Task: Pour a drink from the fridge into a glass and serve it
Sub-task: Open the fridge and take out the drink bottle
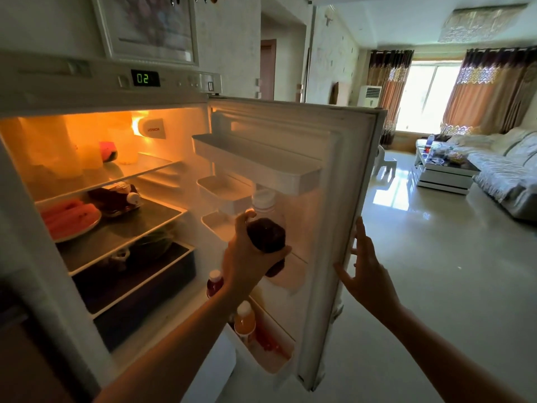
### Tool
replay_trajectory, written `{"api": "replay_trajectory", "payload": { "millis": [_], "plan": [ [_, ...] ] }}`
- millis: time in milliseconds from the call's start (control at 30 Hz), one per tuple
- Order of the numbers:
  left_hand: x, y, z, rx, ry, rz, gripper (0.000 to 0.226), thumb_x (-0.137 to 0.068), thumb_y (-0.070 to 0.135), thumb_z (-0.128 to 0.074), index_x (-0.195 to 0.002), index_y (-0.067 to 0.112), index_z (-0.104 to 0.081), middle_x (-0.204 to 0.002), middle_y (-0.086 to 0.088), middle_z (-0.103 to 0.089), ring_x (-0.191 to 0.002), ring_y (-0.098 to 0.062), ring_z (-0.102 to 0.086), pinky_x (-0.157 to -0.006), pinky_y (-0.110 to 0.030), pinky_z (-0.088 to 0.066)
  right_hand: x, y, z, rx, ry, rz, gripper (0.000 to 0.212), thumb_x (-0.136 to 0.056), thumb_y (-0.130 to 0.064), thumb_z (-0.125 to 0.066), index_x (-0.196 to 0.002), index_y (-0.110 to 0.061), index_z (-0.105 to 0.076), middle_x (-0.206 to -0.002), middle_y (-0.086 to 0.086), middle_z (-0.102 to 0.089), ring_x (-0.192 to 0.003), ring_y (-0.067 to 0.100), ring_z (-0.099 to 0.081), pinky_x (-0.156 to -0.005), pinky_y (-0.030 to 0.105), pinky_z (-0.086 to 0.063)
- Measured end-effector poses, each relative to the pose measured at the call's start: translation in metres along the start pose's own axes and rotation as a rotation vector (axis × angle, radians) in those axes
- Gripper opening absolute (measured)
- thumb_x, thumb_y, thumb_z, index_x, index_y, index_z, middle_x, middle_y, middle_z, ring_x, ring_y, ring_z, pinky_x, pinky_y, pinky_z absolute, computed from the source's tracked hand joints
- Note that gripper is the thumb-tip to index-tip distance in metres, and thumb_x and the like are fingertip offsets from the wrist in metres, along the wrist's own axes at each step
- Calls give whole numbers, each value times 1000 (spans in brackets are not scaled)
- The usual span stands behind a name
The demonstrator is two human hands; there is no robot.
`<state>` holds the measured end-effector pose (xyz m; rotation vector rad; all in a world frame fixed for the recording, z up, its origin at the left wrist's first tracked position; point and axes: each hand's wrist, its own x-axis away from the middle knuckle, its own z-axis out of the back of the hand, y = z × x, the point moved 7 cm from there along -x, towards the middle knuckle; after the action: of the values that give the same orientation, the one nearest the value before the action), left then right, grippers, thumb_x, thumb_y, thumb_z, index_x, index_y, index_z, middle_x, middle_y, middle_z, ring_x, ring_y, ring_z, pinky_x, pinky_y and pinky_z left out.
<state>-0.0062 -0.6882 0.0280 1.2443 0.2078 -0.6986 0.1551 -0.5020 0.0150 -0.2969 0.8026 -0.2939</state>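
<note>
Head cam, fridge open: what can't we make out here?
- Dark bottle: the label and lower body are hidden by the left hand gripping it.
- Glass for serving: none identifiable in the head view.
- Top shelf containers: washed out by the orange fridge light.
- Right hand on the door: some fingers are hidden behind the door edge.
- Coffee table items: too small.

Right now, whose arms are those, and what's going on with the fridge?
The picture comes from a camera worn on a person's head, so you see their own two arms reaching out. The left hand has its grip around a dark bottle with a white cap, by the door shelves. The right hand rests with straight fingers on the edge of the open fridge door. Lower in the door stand a red bottle and an orange bottle. On a shelf inside lies a plate of watermelon slices.
</note>
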Motion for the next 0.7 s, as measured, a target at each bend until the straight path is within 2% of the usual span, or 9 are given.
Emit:
{"api": "replay_trajectory", "payload": {
  "millis": [100,200,267,333,367,433,500,600,700],
  "plan": [
    [20,18,4,-51,-81,-52,96,-50,64,-73,-128,37,-26,-116,6,-60,-107,-18,-60,-88,-46,-53,4,-10,0,4,-12,27,112,-72,-21,-79,-148,-25,4,-140,21,-41,-65,28,-69,-51,32,-56],
    [40,31,5,-111,-85,-62,94,-51,60,-76,-127,39,-25,-117,4,-61,-107,-19,-59,-87,-45,-53,6,-15,1,-21,-12,32,110,-73,-22,-78,-148,-24,2,-138,20,-43,-72,30,-70,-53,36,-57],
    [52,39,1,-114,-99,-85,92,-53,55,-80,-126,39,-26,-115,5,-61,-105,-17,-59,-84,-38,-53,7,-16,3,-21,-15,47,108,-74,-23,-78,-148,-22,1,-140,18,-41,-79,31,-70,-58,38,-57],
    [61,47,-3,-108,-115,-125,90,-55,53,-81,-125,37,-28,-110,10,-59,-99,-9,-57,-78,-22,-48,7,-16,8,-24,-37,35,105,-75,-22,-77,-149,-23,-1,-141,16,-40,-89,30,-68,-64,37,-57],
    [66,52,-5,-102,-130,-151,89,-55,53,-81,-125,36,-29,-109,12,-58,-97,-6,-55,-77,-19,-46,8,-15,12,-13,-47,28,102,-75,-22,-76,-149,-22,-5,-140,15,-40,-95,28,-66,-66,35,-56],
    [73,65,-13,-73,-192,-216,86,-57,53,-80,-125,31,-33,-110,9,-60,-98,-7,-58,-82,-25,-50,10,-16,26,46,-64,9,93,-76,-23,-75,-147,-20,-15,-139,12,-40,-101,24,-63,-68,31,-53],
    [78,77,-25,-25,-265,-282,83,-58,53,-79,-123,28,-35,-109,7,-62,-99,-10,-60,-85,-29,-52,14,-16,47,89,-72,-21,80,-77,-25,-74,-142,-20,-27,-136,9,-42,-98,21,-63,-67,28,-51],
    [84,92,-50,5,-372,-303,84,-56,58,-77,-122,31,-33,-107,13,-61,-96,-7,-61,-81,-23,-51,22,-23,91,146,-42,-49,56,-81,-28,-70,-131,-24,-44,-131,2,-49,-98,14,-63,-69,31,-54],
    [94,102,-84,55,-464,-270,89,-51,56,-81,-122,33,-33,-110,10,-62,-97,-8,-60,-77,-20,-49,33,-29,133,206,-43,-76,36,-84,-29,-66,-118,-26,-54,-119,-5,-60,-94,9,-63,-70,26,-49]
  ]
}}
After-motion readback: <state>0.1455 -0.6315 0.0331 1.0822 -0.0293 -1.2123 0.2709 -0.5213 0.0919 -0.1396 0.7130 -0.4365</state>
